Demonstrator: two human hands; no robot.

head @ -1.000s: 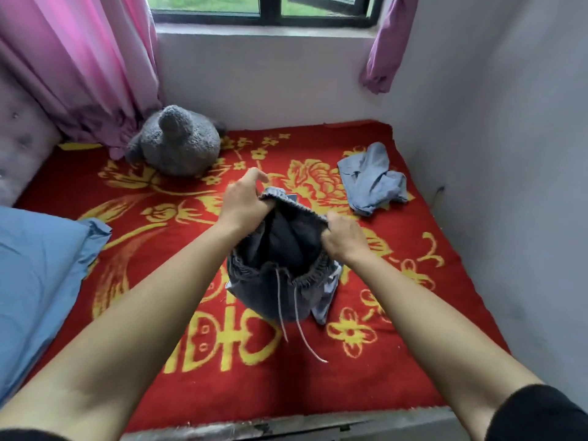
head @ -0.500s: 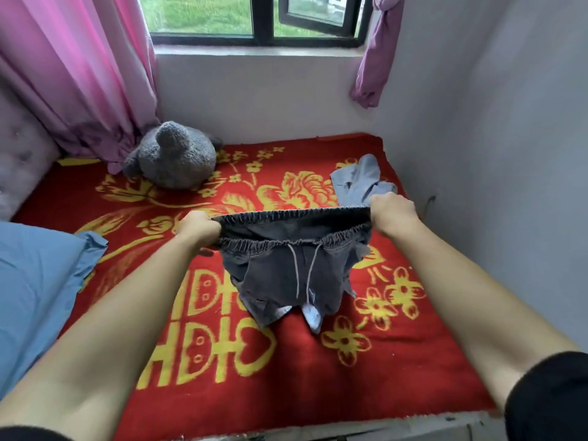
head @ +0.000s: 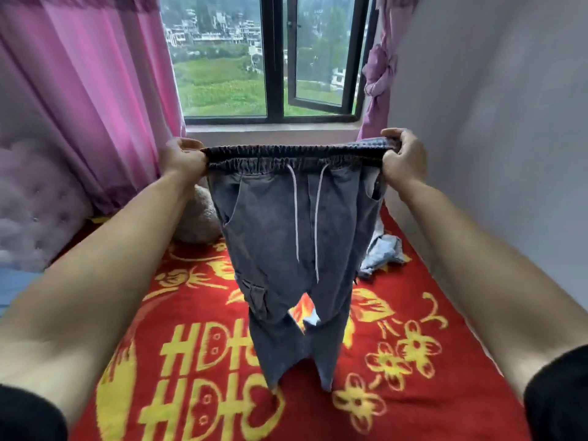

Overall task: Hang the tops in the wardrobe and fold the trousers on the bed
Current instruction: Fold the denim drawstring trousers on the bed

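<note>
Two hands carry one garment at this stage, and no fold is made yet. The left hand [head: 183,160], at 10 o'clock from the view centre, grips the left end of the elastic waistband with its fingers curled round the band. The grey trousers [head: 286,237] hang from that waistband in mid-air at the centre, front toward the person, drawstrings loose, legs falling toward 6 o'clock. The hems sit at or just above the red blanket [head: 429,393] on the bed; contact cannot be confirmed. A light blue garment [head: 383,253] lies crumpled on the blanket at 4 o'clock from the waistband, near the wall; whether it is a top or trousers cannot be determined. The right hand [head: 402,160], at 2 o'clock, grasps the right end of the waistband in the same manner, so the band is stretched taut between both hands. Assessment: the trousers are spread out for laying flat, so folding is at its opening step. Remaining, as judged: lay down and fold this pair, then process the blue garment. No wardrobe or hanger is in view, so hanging progress cannot be assessed.
</note>
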